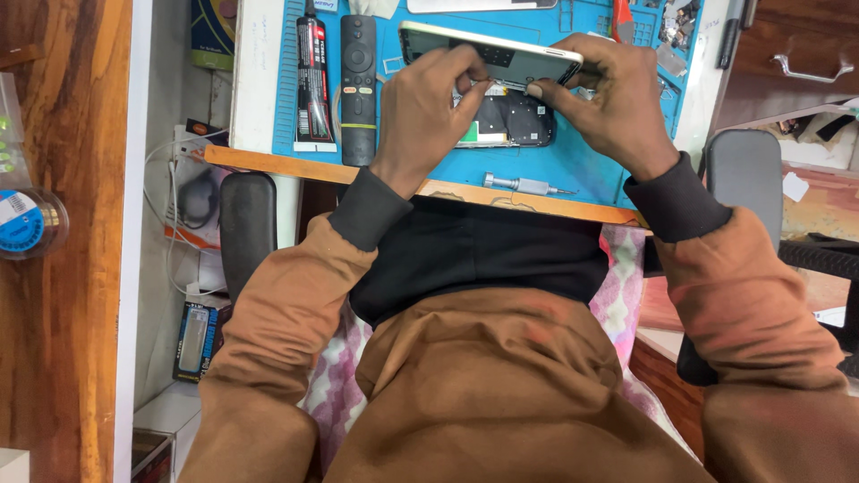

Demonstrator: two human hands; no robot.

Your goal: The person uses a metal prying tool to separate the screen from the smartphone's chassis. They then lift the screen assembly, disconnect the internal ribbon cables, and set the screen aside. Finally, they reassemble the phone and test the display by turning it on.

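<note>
Both hands (519, 94) hold the opened phone (501, 85) between them.

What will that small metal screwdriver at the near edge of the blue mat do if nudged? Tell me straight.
The screwdriver looks round-bodied and lies flat on the blue mat, so it would probably roll rather than slide. It sits close to the mat's near edge, so a push toward the person could send it off. Being slim metal, it is likely stiff and fairly light.

Black remote (358, 85), glue tube (313, 80) (black), silver screwdriver (523, 185), blue mat (573, 165)
</note>
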